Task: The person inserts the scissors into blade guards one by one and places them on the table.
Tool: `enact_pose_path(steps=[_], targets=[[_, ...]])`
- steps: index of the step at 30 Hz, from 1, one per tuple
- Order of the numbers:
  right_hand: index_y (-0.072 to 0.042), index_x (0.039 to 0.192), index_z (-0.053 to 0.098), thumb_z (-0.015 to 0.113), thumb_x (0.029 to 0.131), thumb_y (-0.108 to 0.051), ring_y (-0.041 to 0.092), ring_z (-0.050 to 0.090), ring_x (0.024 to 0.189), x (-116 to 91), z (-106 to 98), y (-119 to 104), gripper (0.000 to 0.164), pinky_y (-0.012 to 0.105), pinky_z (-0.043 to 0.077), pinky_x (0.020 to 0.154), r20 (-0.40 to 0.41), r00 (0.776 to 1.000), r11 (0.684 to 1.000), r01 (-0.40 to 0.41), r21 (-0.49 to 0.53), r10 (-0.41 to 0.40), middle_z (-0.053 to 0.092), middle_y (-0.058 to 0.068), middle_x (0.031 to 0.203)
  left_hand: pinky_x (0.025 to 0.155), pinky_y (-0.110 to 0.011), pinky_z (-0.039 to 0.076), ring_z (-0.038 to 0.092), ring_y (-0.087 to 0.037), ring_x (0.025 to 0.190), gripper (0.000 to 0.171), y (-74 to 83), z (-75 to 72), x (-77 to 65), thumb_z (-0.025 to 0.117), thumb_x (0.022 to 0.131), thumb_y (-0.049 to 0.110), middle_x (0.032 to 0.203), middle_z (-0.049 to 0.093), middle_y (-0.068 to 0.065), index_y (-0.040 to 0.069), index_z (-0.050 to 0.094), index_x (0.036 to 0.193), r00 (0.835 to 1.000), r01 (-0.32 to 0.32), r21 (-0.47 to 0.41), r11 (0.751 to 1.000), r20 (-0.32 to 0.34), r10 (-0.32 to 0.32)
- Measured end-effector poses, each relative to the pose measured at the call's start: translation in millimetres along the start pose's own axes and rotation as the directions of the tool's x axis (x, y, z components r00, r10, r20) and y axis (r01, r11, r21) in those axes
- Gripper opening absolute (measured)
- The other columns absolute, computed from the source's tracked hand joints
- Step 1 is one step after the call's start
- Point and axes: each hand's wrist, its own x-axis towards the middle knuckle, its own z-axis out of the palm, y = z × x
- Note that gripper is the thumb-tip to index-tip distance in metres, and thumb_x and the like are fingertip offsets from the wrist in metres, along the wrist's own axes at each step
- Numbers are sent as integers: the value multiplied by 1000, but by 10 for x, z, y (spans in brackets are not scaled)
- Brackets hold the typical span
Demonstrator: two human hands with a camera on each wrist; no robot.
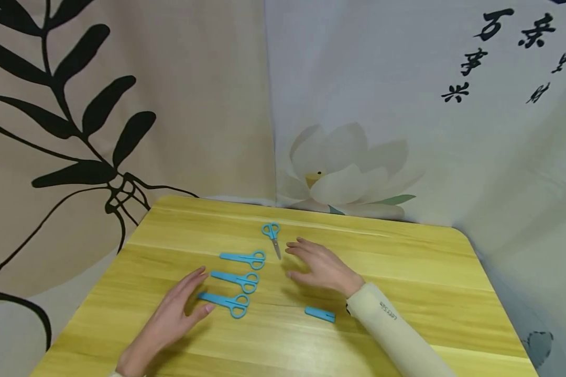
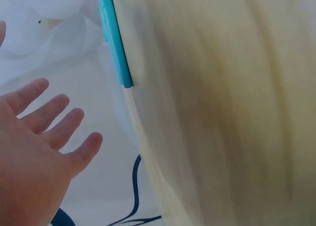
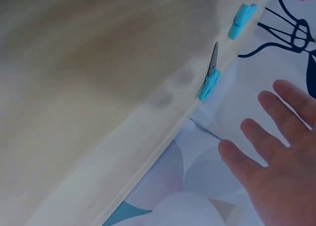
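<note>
Three pairs of blue scissors with their blades in blue covers lie in a column on the table: a far pair (image 1: 245, 257), a middle pair (image 1: 238, 279) and a near pair (image 1: 226, 302). Behind them lies a pair of scissors with bare blades (image 1: 272, 238), its tips pointing toward the near side. A loose blue blade cover (image 1: 319, 314) rests closer to the front, below the right forearm. My left hand (image 1: 172, 311) hovers left of the column, fingers spread and holding nothing. To the right of the bare scissors is my right hand (image 1: 323, 267), also holding nothing, with fingers extended.
The yellow wooden table (image 1: 382, 246) has a rounded far right corner. Behind it hang cloths, one with a dark leafy branch print (image 1: 89, 110), the other with a pale lotus (image 1: 349, 167) and black brush characters.
</note>
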Motion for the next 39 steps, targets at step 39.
enact_pose_path(steps=[39], targets=[[-19, 159, 44, 49, 103, -64, 31, 21, 156, 743, 184, 327, 71, 65, 20, 120, 262, 954, 989, -127, -75, 142, 35, 2, 166, 102, -77, 36, 39, -44, 143, 67, 357, 38, 14, 78, 91, 22, 165, 35, -8, 7, 51, 151, 993, -3, -100, 995, -116, -9]])
